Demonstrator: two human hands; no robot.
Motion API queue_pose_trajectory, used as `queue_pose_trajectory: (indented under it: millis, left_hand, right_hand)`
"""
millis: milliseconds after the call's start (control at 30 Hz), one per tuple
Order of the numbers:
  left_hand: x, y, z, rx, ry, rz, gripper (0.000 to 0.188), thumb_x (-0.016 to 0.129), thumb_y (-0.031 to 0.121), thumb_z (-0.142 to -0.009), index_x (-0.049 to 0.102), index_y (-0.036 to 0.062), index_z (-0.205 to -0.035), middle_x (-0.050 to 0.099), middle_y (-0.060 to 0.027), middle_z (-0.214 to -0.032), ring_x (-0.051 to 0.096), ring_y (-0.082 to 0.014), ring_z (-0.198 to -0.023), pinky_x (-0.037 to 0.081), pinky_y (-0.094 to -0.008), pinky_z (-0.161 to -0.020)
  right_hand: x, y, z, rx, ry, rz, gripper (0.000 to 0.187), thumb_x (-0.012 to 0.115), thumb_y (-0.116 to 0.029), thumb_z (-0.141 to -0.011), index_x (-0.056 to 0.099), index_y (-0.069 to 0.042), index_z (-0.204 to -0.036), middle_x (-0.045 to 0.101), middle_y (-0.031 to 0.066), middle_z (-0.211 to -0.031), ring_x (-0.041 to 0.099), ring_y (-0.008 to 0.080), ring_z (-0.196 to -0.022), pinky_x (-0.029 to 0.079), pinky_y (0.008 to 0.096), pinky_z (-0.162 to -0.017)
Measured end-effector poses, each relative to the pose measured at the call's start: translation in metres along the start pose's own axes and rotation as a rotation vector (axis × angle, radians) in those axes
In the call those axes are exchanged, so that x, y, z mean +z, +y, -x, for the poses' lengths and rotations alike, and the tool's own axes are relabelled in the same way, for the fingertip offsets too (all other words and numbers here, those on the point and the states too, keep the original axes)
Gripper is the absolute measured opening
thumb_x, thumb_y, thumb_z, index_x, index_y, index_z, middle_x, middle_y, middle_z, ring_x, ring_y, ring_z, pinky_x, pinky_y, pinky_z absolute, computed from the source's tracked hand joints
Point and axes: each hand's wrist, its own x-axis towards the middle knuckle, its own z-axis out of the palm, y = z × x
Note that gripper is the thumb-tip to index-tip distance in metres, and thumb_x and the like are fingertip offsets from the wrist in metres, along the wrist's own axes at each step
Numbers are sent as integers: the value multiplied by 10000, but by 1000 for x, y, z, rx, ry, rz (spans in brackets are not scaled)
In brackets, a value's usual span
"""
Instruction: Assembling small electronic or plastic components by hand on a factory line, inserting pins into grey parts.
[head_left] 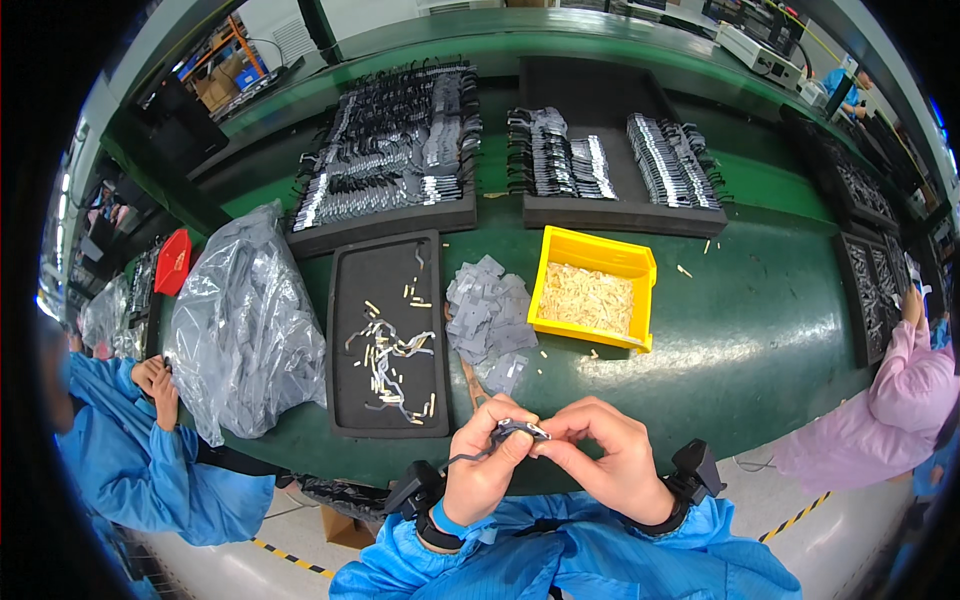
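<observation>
My left hand is closed on a small dark part with a grey strip trailing from it to the left. White bits show along the part's upper side. My right hand pinches thumb and forefinger together at the part's right end; what lies between those fingertips is too small to make out. Just beyond my hands lies a loose pile of flat grey pieces. To its right stands a yellow bin of small cream-coloured pieces. A black tray on the left holds grey strips and scattered cream pieces.
Two black foam trays at the back hold rows of dark assembled parts. A clear plastic bag of grey pieces sits left. A co-worker in blue is at left, another in pink at right. A red bin stands far left.
</observation>
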Motion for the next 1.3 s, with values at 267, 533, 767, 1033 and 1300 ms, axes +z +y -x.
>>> queue_pose_trajectory:
  millis: [267, 533, 767, 1033, 1300]
  left_hand:
    - [2, 4, -3, -15, -19, 99, 117, 546, 49, -856, 515, -5, -955, 493, -49, -846, 501, -112, -773, 409, -239, -703]
    - [-1, -2, -3, -56, -9, 177, 137, 534, 39, -861, 512, 6, -992, 502, -42, -856, 505, -100, -767, 415, -237, -702]
    - [1, 10, -4, -124, 64, -125, 208, 541, 49, -864, 491, 6, -1062, 555, -37, -898, 519, -78, -783, 434, -207, -696]
    - [11, 13, -4, -92, 98, -273, 256, 599, 7, -817, 497, 12, -1052, 548, -42, -887, 528, -73, -792, 450, -202, -678]
    - [13, 13, -3, -28, 64, -278, 279, 600, 0, -813, 496, 5, -1072, 533, -48, -934, 502, -74, -880, 434, -206, -736]
  right_hand:
    - [-1, 3, 1, 3, -15, -6, 115, 649, -3, -764, 606, 3, -870, 591, 79, -793, 566, 105, -652, 458, 221, -570]
    - [-1, 18, 0, 246, -120, -546, 58, 592, 10, -812, 576, 24, -866, 583, 90, -828, 575, 110, -712, 469, 221, -622]
    - [-2, 26, -3, 355, -95, -524, 130, 578, 6, -827, 544, 21, -951, 566, 66, -874, 569, 100, -749, 474, 221, -683]
    - [-6, 30, -6, 143, -58, -334, 200, 634, -70, -805, 562, 21, -967, 548, 45, -864, 564, 89, -750, 459, 212, -650]
    - [-2, 23, -6, -54, 29, -71, 57, 605, -20, -793, 575, 11, -831, 551, 67, -800, 528, 105, -679, 432, 223, -604]
